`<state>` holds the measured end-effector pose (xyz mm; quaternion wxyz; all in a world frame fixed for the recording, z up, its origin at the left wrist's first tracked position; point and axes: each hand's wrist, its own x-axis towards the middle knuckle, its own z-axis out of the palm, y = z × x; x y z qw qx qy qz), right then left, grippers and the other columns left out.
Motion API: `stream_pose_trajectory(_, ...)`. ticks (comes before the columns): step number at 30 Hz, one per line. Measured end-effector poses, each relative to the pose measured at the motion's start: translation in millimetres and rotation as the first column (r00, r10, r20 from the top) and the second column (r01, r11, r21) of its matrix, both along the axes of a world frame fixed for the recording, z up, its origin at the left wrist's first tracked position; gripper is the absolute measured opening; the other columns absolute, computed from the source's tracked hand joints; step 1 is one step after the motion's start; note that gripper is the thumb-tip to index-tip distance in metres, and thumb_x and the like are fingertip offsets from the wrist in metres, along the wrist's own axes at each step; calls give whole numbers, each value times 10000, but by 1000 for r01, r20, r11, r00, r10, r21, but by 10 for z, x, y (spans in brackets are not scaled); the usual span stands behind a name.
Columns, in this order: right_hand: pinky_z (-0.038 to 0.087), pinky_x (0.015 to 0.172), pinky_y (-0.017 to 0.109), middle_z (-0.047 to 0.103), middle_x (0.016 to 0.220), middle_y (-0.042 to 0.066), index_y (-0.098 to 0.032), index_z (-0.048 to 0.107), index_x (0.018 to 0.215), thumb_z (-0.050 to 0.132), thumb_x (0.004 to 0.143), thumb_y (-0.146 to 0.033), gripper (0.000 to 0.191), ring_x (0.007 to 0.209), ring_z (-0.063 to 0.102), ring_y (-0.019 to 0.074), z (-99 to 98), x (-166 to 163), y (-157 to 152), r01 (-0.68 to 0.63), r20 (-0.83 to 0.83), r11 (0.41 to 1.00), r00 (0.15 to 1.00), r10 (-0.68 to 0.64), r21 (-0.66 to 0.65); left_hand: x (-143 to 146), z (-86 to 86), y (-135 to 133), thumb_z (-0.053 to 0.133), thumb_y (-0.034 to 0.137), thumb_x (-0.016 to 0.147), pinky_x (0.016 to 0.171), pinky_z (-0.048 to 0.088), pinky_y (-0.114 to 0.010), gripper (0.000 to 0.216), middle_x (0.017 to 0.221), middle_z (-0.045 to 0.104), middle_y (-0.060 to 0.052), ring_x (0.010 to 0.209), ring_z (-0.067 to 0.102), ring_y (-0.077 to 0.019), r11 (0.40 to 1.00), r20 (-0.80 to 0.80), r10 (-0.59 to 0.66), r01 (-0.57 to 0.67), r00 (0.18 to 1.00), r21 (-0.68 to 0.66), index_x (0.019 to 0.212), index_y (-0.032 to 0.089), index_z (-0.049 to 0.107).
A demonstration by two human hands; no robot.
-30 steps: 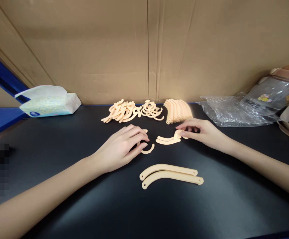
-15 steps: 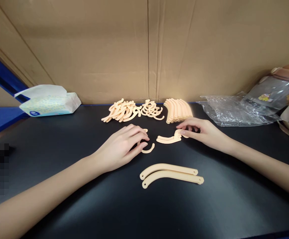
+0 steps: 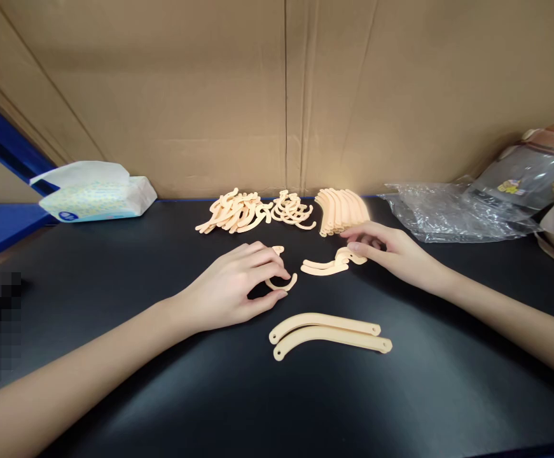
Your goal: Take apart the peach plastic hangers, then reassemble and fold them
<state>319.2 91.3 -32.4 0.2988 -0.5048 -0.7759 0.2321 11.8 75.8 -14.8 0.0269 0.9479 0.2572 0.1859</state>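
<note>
My left hand [image 3: 243,280] curves over a thin hook-shaped beige piece [image 3: 290,284] on the black table, thumb and fingers apart, hiding part of it. My right hand [image 3: 379,245] hovers at the right end of two stacked wavy beige pieces [image 3: 327,268]; its fingers are spread and appear to hold nothing. Nearer to me lie two long curved beige bars [image 3: 329,323] side by side, each with a hole at both ends.
Along the back are a pile of wavy pieces [image 3: 236,213], a pile of hooks [image 3: 292,208] and a row of long bars [image 3: 342,211]. A tissue pack [image 3: 100,197] sits left; a clear plastic bag [image 3: 453,213] and a transparent bottle [image 3: 519,175] are right. Cardboard [image 3: 200,95] stands behind.
My right thumb has lifted off the wavy pieces, baring their right end. My left thumb has dropped a little and opened away from the fingers, showing more of the hook. The pieces stay put.
</note>
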Motion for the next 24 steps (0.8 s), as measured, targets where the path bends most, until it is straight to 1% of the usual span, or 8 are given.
stream_pose_trajectory(3, 386, 589, 294, 668, 956, 41, -222, 656, 1119, 535, 892, -533, 403, 682, 506, 145, -1, -2, 0, 2, -2, 1000, 1000, -2, 3, 8, -7, 3, 515, 221, 949, 793, 443, -278, 163, 938, 675, -22, 868, 578, -153, 998, 17, -5, 4, 1000, 62, 975, 196, 673)
stream_pose_trajectory(7, 384, 583, 296, 668, 954, 42, -220, 663, 1096, 541, 889, -529, 391, 670, 504, 142, 5, -8, -2, 11, -8, 1000, 1000, -11, 11, 24, -18, -3, 503, 205, 943, 732, 438, -267, 172, 872, 674, -11, 781, 564, -142, 990, 14, 61, -62, 998, 130, 907, 185, 669)
stream_pose_trajectory(12, 391, 585, 296, 661, 937, 40, -221, 662, 1093, 543, 892, -517, 378, 678, 511, 146, 4, -8, -5, 3, -13, 1000, 1000, -3, 17, 12, -40, -4, 507, 189, 911, 658, 439, -216, 125, 894, 645, 5, 758, 586, -113, 981, 50, 187, -189, 981, 40, 876, 193, 627)
stream_pose_trajectory(15, 406, 585, 297, 654, 948, 42, -222, 658, 1088, 530, 906, -488, 347, 647, 502, 137, 14, -15, -11, -1, -5, 999, 1000, 1, 43, -1, -46, -4, 499, 216, 913, 604, 423, -196, 114, 862, 636, 17, 679, 578, -88, 978, 71, 208, -210, 976, 18, 893, 200, 610)
stream_pose_trajectory(17, 419, 590, 300, 649, 970, 47, -218, 658, 1071, 524, 917, -446, 306, 631, 496, 129, 27, -25, -19, -3, 19, 996, 1000, 1, 85, -3, -44, -5, 485, 237, 922, 572, 411, -189, 127, 803, 621, 21, 636, 566, -82, 977, 80, 206, -209, 975, 32, 889, 196, 600)
stream_pose_trajectory(19, 435, 608, 304, 644, 1004, 57, -216, 654, 1060, 525, 921, -399, 264, 665, 523, 138, 38, -36, -27, -11, 53, 990, 999, 4, 137, 0, -37, -6, 475, 244, 926, 556, 408, -187, 136, 781, 613, 20, 627, 558, -82, 978, 85, 198, -202, 977, 55, 878, 192, 591)
stream_pose_trajectory(22, 470, 676, 327, 637, 1050, 70, -221, 643, 1065, 515, 930, -343, 223, 803, 588, 178, 55, -54, -46, -22, 92, 974, 996, 2, 224, 9, -18, -9, 481, 213, 920, 580, 428, -186, 108, 818, 627, 9, 651, 557, -84, 982, 96, 153, -162, 983, 95, 877, 186, 576)
stream_pose_trajectory(24, 488, 756, 360, 640, 1055, 74, -231, 636, 1074, 504, 937, -310, 206, 898, 603, 207, 72, -75, -75, -30, 110, 946, 994, -6, 323, 19, 5, -24, 487, 181, 916, 608, 445, -185, 86, 841, 637, 3, 675, 567, -85, 984, 103, 100, -114, 990, 140, 884, 184, 567)
